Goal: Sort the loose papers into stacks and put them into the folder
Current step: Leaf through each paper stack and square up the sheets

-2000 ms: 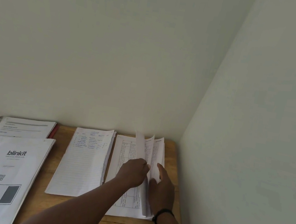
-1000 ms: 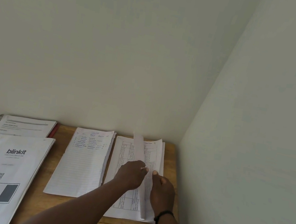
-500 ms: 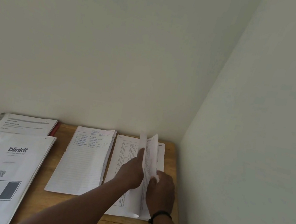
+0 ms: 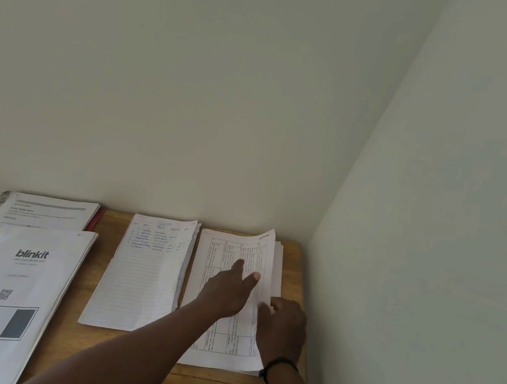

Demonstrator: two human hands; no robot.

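Corner table (image 4: 176,378): my left hand (image 4: 229,291) presses flat, fingers straight, on the table-printed stack (image 4: 214,285). My right hand (image 4: 282,326), just beside it, pinches that stack's edge sheets; a slip could fan them off toward the wall.

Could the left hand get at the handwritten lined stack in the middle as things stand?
Probably yes. The left hand rests on the table-printed stack right beside the lined stack, whose top lies bare, with nothing between them.
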